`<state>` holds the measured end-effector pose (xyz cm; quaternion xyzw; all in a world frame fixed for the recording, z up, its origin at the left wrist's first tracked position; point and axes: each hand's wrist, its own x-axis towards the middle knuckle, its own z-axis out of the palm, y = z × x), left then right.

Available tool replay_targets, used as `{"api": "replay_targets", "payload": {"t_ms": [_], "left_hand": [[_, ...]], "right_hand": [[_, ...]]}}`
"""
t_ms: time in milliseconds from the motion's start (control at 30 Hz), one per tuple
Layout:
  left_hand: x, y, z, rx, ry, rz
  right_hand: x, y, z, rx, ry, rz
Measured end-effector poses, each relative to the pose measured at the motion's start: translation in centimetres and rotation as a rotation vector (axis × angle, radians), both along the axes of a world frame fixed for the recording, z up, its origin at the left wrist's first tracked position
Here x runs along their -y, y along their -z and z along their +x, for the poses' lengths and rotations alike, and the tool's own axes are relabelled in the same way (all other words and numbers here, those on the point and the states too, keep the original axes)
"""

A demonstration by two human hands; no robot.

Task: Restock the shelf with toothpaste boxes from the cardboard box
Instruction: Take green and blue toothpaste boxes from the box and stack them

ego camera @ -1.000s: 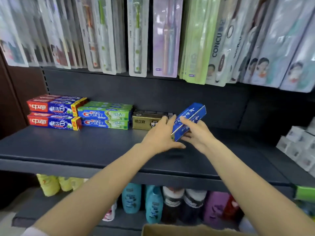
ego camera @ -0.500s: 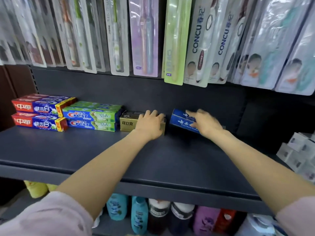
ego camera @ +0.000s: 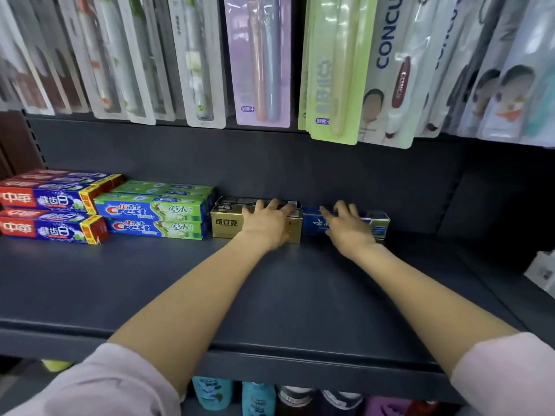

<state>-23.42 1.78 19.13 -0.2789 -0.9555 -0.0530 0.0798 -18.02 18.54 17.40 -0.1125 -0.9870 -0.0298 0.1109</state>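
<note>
Blue toothpaste box (ego camera: 372, 225) flat on shelf (ego camera: 150, 280), long axis left-right; right hand (ego camera: 347, 228) spread on it; left hand (ego camera: 267, 225) flat on gold box (ego camera: 226, 220)

Even indoor light from above, glare on hanging toothbrush packs (ego camera: 261, 61) at 12 o'clock, soft motion blur, wide-angle bending at edges, shadowed shelf (ego camera: 270, 295) back.

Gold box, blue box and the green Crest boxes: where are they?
gold box (ego camera: 226, 222), head view, left front face with its lettering.
blue box (ego camera: 313, 225), head view, left front face.
green Crest boxes (ego camera: 156, 210), head view, upper box's front face.
</note>
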Motion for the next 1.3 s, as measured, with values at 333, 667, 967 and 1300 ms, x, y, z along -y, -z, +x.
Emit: {"api": "replay_targets", "payload": {"t_ms": [333, 667, 967, 1300], "left_hand": [[0.3, -1.0, 4.8, -0.170, 0.042, 0.154], [1.9, 0.9, 19.9, 0.144, 0.168, 0.601], [0.6, 9.3, 31.9, 0.418, 0.099, 0.358], [-0.7, 23.5, 34.7, 0.723, -0.067, 0.028]], "right_hand": [[1.6, -2.4, 4.7, -0.045, -0.062, -0.348], [3.2, -2.2, 22.3, -0.168, -0.234, -0.621], [1.9, 7.0, 34.8, 0.157, -0.204, -0.542], [-0.3, 22.9, 38.4, 0.622, -0.043, -0.518]]}}
